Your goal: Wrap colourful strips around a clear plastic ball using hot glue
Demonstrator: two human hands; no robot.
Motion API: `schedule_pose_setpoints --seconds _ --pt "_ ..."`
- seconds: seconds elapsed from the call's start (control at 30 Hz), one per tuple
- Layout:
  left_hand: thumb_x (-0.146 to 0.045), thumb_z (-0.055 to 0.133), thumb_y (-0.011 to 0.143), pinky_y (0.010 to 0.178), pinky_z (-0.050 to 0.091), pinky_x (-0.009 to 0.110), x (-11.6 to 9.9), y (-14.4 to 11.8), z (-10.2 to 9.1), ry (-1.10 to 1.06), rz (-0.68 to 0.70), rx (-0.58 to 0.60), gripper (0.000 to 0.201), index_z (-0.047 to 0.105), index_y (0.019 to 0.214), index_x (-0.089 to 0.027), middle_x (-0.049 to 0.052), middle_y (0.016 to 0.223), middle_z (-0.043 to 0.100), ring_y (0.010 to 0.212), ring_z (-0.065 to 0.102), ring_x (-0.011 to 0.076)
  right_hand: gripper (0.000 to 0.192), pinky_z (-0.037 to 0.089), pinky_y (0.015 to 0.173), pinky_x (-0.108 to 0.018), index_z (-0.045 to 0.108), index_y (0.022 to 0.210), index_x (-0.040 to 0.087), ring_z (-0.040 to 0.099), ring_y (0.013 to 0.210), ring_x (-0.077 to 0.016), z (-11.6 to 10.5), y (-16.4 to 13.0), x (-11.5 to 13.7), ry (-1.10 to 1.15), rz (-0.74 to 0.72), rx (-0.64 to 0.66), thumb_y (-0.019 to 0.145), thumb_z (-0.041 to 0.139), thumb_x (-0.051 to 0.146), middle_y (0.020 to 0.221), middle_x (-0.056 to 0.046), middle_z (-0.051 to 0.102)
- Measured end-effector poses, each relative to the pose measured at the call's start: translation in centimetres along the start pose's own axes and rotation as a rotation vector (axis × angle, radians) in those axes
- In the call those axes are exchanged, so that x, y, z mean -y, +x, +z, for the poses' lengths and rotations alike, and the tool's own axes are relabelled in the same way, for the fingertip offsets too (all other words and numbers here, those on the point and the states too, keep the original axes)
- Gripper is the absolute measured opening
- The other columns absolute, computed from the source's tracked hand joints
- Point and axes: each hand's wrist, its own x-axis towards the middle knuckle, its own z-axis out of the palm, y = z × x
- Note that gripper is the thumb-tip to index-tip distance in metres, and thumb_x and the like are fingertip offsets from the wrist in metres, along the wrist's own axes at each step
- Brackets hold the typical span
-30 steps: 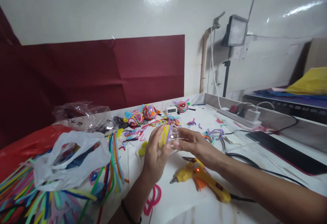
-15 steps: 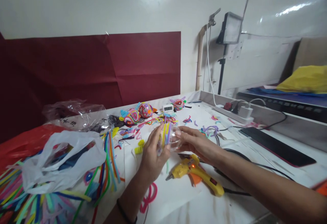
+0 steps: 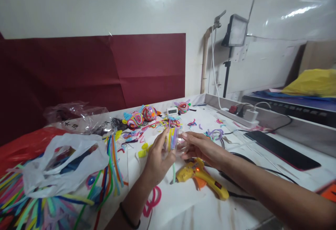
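Two hands [image 3: 157, 158] grip one shell [image 3: 174, 142]

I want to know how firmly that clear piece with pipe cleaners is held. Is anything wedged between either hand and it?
Nothing visible is. The left hand and right hand both touch the clear piece directly, one on each side, above the white table. The yellow glue gun lies below them, apart from the hands.
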Motion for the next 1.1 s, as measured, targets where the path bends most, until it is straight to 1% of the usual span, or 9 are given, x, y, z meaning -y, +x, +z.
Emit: schedule_pose_setpoints --seconds 0.1,0.23,0.4,0.5,0.6,0.77,0.93,1.0,1.1 --pt "-0.027 0.055 0.086 0.114 0.032 0.039 -0.3 0.1 -0.1 -0.139 -0.064 0.005 0.068 0.032 0.149 -0.021 0.010 0.154 0.037 0.141 0.036 0.0280 0.048 0.056 0.073 -0.031 0.061 0.098 0.017 0.067 0.077 -0.0166 0.3 -0.2 0.2 -0.049 -0.079 -0.028 0.073 0.075 0.056 0.088 -0.005 0.066" --pt "-0.038 0.054 0.089 0.115 0.031 0.040 -0.3 0.4 0.0 -0.248 -0.130 -0.043 0.067 0.031 0.149 -0.021 0.009 0.154 0.038 0.141 0.035 0.0272 0.067 0.056 0.075 -0.037 0.055 0.117 0.018 0.067 0.085 -0.0220 0.6 -0.5 0.0 -0.206 -0.210 -0.118 0.066 0.080 0.053 0.097 -0.007 0.065" --pt "-0.045 0.057 0.088 0.111 0.038 0.041 -0.5 0.6 0.4 -0.231 -0.149 -0.094 0.060 0.043 0.141 -0.019 0.012 0.149 0.046 0.137 0.042 0.0289 0.073 0.055 0.085 -0.042 0.050 0.126 0.020 0.063 0.100 -0.0253 0.6 -0.6 -0.9 -0.385 -0.423 -0.182 0.065 0.082 0.045 0.118 -0.012 0.061" --pt "-0.046 0.058 0.087 0.108 0.042 0.041 -1.0 0.6 0.4 -0.217 -0.169 -0.090 0.060 0.044 0.138 -0.019 0.013 0.147 0.048 0.135 0.044 0.0293 0.075 0.053 0.092 -0.044 0.048 0.130 0.023 0.060 0.111 -0.0272 0.6 -0.6 -1.6 -0.453 -0.555 -0.207 0.065 0.082 0.040 0.128 -0.012 0.059" --pt "-0.045 0.058 0.087 0.108 0.042 0.040 -1.2 0.6 0.5 -0.216 -0.171 -0.083 0.061 0.043 0.138 -0.017 0.015 0.145 0.049 0.133 0.047 0.0284 0.074 0.051 0.097 -0.046 0.045 0.134 0.024 0.054 0.123 -0.0286 0.7 -0.8 -2.3 -0.533 -0.653 -0.215 0.069 0.079 0.036 0.137 -0.013 0.054" --pt "-0.044 0.060 0.086 0.106 0.044 0.039 -0.7 0.4 0.6 -0.242 -0.181 -0.076 0.061 0.042 0.137 -0.015 0.016 0.144 0.049 0.132 0.048 0.0282 0.070 0.050 0.098 -0.047 0.041 0.137 0.024 0.051 0.127 -0.0281 0.7 -1.0 -3.2 -0.659 -0.778 -0.255 0.076 0.075 0.031 0.138 -0.014 0.053" --pt "-0.041 0.062 0.085 0.108 0.042 0.040 -0.5 0.4 0.5 -0.312 -0.139 -0.060 0.057 0.045 0.135 -0.019 0.013 0.143 0.051 0.133 0.047 0.0282 0.072 0.048 0.101 -0.050 0.037 0.141 0.024 0.052 0.127 -0.0301 0.4 -1.1 -3.8 -0.828 -0.853 -0.319 0.078 0.072 0.029 0.138 -0.014 0.054" --pt "-0.040 0.066 0.082 0.105 0.045 0.040 -0.6 0.4 0.6 -0.328 -0.152 -0.059 0.060 0.045 0.135 -0.020 0.013 0.141 0.053 0.130 0.050 0.0291 0.074 0.048 0.102 -0.050 0.033 0.144 0.026 0.052 0.127 -0.0304 0.5 -1.1 -3.9 -0.904 -0.907 -0.335 0.081 0.070 0.028 0.139 -0.014 0.053" --pt "-0.035 0.075 0.072 0.099 0.050 0.039 -0.7 0.4 0.9 -0.300 -0.165 -0.077 0.069 0.045 0.132 -0.020 0.013 0.133 0.059 0.123 0.055 0.0299 0.074 0.049 0.100 -0.050 0.026 0.148 0.028 0.053 0.125 -0.0295 0.8 -1.1 -4.0 -0.991 -1.038 -0.354 0.085 0.065 0.025 0.137 -0.015 0.053"
